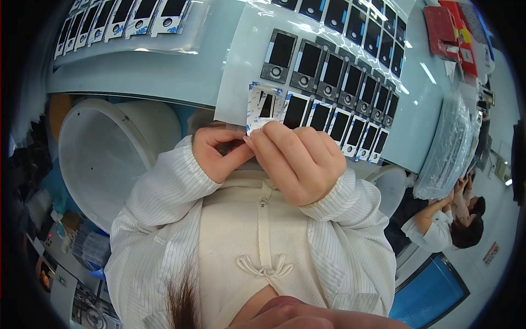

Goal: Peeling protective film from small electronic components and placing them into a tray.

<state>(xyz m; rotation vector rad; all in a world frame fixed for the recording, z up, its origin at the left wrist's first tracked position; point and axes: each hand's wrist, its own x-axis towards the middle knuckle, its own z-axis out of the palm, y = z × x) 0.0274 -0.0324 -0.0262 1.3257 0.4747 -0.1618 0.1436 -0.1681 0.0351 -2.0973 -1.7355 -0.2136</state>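
At the table's near edge, my right hand (298, 162) is closed, thumb and fingertips pinching the lower end of a white adhesive frame (253, 104) with blue marks and a dark window. My left hand (222, 153) is closed beside it, its fingertips close to the frame's lower left corner; what they grip, if anything, is hidden. To the right of the frame runs a row of white-bordered panels (318, 117) with black screens and a round part at the bottom. Behind them lies a row of dark grey panels (307, 64) of the same shape.
More dark panels (356, 26) lie farther back on the white sheet. White panels (139, 17) stand in a row at the far left. A large white bucket (104, 159) stands left, below the table edge. Bubble wrap (446, 142) and red boxes (442, 33) are at right; people (446, 225) sit beyond.
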